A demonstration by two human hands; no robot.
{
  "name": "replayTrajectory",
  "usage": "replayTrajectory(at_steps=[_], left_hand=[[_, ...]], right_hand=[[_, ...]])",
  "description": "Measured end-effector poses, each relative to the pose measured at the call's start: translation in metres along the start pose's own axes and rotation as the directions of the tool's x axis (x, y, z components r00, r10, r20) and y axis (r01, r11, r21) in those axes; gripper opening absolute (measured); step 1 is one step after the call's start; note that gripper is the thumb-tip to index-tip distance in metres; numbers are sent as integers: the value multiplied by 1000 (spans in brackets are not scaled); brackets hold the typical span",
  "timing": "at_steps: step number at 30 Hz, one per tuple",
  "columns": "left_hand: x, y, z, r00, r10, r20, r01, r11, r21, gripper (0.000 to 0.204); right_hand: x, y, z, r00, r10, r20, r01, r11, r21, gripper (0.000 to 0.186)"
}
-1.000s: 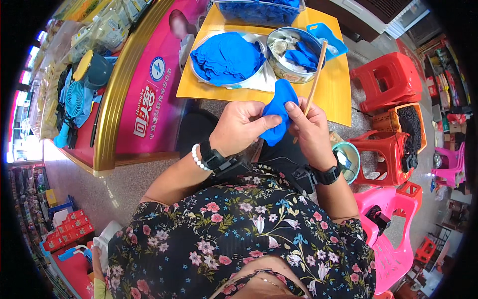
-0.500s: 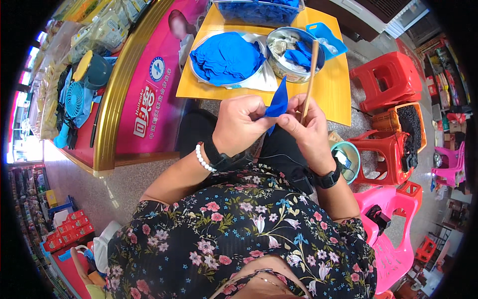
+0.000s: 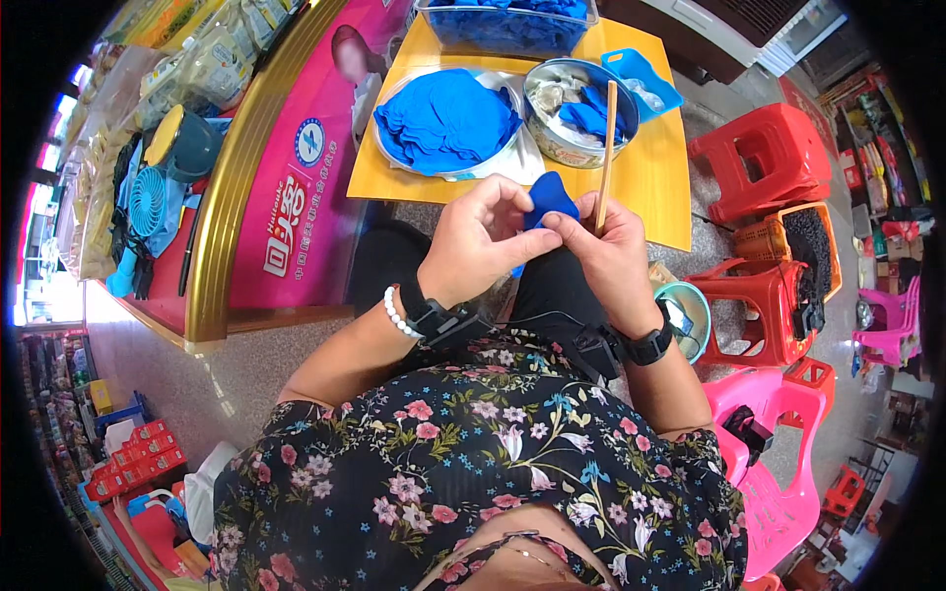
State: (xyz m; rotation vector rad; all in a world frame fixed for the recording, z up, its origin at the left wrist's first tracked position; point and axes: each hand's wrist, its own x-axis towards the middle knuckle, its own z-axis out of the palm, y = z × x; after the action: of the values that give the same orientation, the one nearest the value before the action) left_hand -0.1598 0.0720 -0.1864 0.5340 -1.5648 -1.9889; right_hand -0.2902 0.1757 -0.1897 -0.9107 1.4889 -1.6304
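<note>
Between my two hands is a small piece of thin blue cloth (image 3: 550, 197), pinched at its edges. My left hand (image 3: 480, 241) grips its left side, thumb and fingers closed. On the other side my right hand (image 3: 613, 254) pinches the cloth with the thumb while also keeping a thin wooden stick (image 3: 608, 143) upright in its fingers. Just beyond the hands, a pile of similar blue pieces (image 3: 448, 118) lies on a round plate (image 3: 382, 151). Right of it stands a round tin (image 3: 567, 153) with blue and whitish scraps inside.
A yellow table (image 3: 662, 187) carries these, plus a clear box (image 3: 512, 34) of blue pieces and a small blue basket (image 3: 636, 67). At left is a pink counter (image 3: 296, 167). Red stools (image 3: 764, 163), a pink chair (image 3: 783, 492) and a pale green bin (image 3: 690, 300) are at right.
The blue cloth has gone from a narrow pointed fold to a wider, rounded shape. My left fingers have spread upward along it, and the stick has shifted slightly left.
</note>
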Motion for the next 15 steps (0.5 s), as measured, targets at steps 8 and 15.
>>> replayTrajectory(at_steps=[8,15], left_hand=[[8,-17,-11,957,292,5,-275,898,344,10],[3,-6,-5,977,198,79,-212,859,466,20]], right_hand=[[-2,-7,8,997,69,-19,-67,995,77,8],[0,-3,7,996,-9,-84,14,998,63,7]])
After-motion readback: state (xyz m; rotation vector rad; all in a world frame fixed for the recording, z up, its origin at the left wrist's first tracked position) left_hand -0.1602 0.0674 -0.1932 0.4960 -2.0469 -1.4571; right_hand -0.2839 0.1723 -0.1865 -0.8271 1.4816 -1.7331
